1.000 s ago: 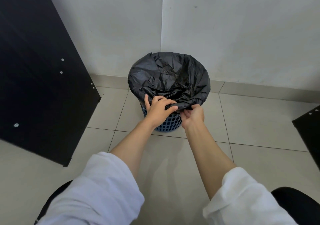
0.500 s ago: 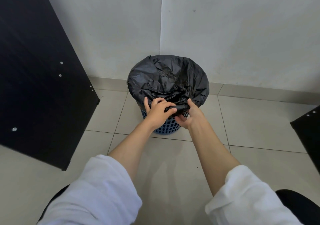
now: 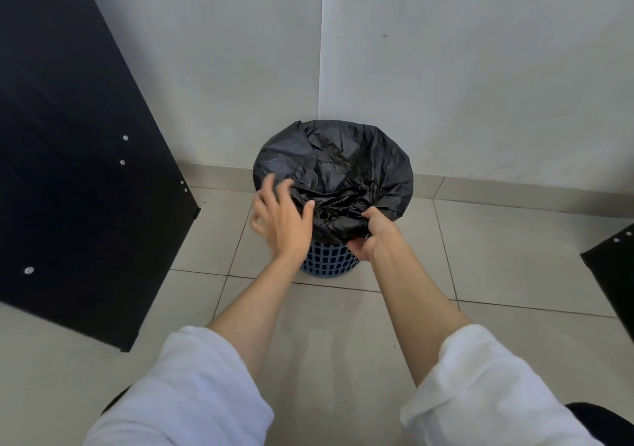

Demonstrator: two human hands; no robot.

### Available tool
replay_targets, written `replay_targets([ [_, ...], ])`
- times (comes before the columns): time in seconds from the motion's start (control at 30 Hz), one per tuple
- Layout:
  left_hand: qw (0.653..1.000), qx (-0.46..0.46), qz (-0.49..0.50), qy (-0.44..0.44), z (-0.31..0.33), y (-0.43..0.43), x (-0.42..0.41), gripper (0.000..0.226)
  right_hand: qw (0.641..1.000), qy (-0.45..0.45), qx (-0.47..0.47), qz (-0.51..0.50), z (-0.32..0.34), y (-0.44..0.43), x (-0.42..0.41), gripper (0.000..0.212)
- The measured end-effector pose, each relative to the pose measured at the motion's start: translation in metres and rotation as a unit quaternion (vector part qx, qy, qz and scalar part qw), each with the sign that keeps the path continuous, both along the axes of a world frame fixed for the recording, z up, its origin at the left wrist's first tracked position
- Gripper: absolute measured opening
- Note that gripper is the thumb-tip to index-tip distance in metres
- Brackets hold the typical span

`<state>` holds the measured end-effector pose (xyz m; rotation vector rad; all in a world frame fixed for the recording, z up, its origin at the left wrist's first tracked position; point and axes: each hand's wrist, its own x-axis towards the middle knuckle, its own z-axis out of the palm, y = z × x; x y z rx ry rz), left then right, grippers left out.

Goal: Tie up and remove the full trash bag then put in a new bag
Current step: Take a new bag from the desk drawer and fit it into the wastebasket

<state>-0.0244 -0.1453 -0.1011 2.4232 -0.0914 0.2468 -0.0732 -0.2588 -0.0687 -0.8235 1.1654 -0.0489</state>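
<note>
A black trash bag (image 3: 343,164) lines a blue lattice bin (image 3: 327,262) that stands on the tiled floor in the wall corner. The bag's edge is folded over the bin's rim. My right hand (image 3: 372,238) grips the bag's near edge at the front right of the rim, fingers closed around bunched plastic. My left hand (image 3: 279,214) is blurred at the bin's front left, fingers spread, thumb touching the bag and nothing held. The bag's contents are hidden.
A tall black panel (image 3: 68,157) leans on the left, close to the bin. Another black panel corner (image 3: 614,267) juts in at the right edge. White walls meet behind the bin. Beige floor tiles (image 3: 326,325) lie between me and the bin.
My left hand has let go of the bag's front edge and swung left with fingers spread. My right hand has kept its grip on the bunched front edge.
</note>
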Motion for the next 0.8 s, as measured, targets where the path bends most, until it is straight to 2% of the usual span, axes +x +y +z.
replay_targets([
  [0.03,0.994,-0.077,0.029,0.073,0.002,-0.002,0.003,0.065,1.0,0.005,-0.009,0.005,-0.001,-0.001,0.002,0.037],
  [0.07,0.972,-0.174,0.03,0.154,0.003,-0.004,0.007,0.081,1.0,0.012,-0.013,0.003,-0.004,-0.002,0.004,0.037],
  [0.1,0.943,-0.251,0.012,0.217,0.002,-0.006,0.01,0.09,0.999,0.025,-0.021,0.004,-0.004,-0.003,0.007,0.039],
  [0.13,0.927,-0.278,-0.011,0.254,0.0,-0.006,0.011,0.092,0.999,0.041,-0.028,0.0,-0.008,-0.004,0.01,0.043],
  [0.2,0.929,-0.249,-0.027,0.273,-0.002,-0.004,0.014,0.088,0.998,0.041,-0.039,-0.012,-0.023,-0.007,0.019,0.053],
  [0.3,0.931,-0.231,-0.021,0.281,-0.001,-0.003,0.015,0.086,0.998,-0.012,-0.064,0.002,-0.056,-0.011,0.038,0.064],
  [0.43,0.931,-0.227,-0.035,0.282,-0.001,-0.003,0.014,0.086,0.997,-0.008,-0.031,-0.074,-0.051,-0.009,0.032,0.061],
  [0.63,0.935,-0.216,-0.012,0.282,-0.001,-0.005,0.014,0.083,0.998,-0.03,-0.036,-0.042,-0.033,-0.013,0.016,0.042],
  [0.8,0.941,-0.194,-0.006,0.275,0.002,-0.007,0.005,0.08,0.993,-0.035,-0.031,-0.106,-0.033,-0.01,0.01,0.051],
])
